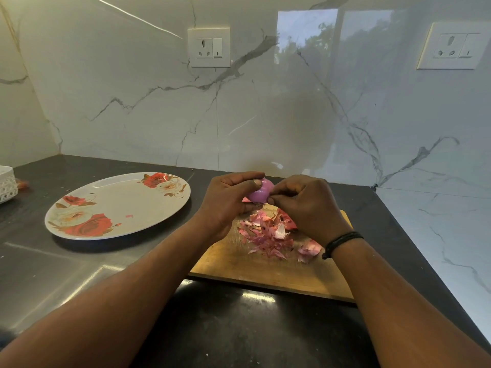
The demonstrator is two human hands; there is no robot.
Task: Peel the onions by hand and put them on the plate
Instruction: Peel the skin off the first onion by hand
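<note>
My left hand [228, 200] holds a small purple onion [261, 193] above the far end of a wooden cutting board [239, 264]. My right hand [305, 205] pinches at the onion's right side, fingers closed on its skin. The onion's surface looks smooth and mostly bare. A pile of pink onion peels [268, 235] lies on the board below my hands. A white oval plate [119, 205] with red rose prints sits to the left on the counter, holding only a tiny pink scrap.
The dark counter [79, 274] meets a marble wall behind and on the right. A white lattice basket [6, 183] stands at the far left edge. Two wall sockets [209, 47] are mounted on the backsplash.
</note>
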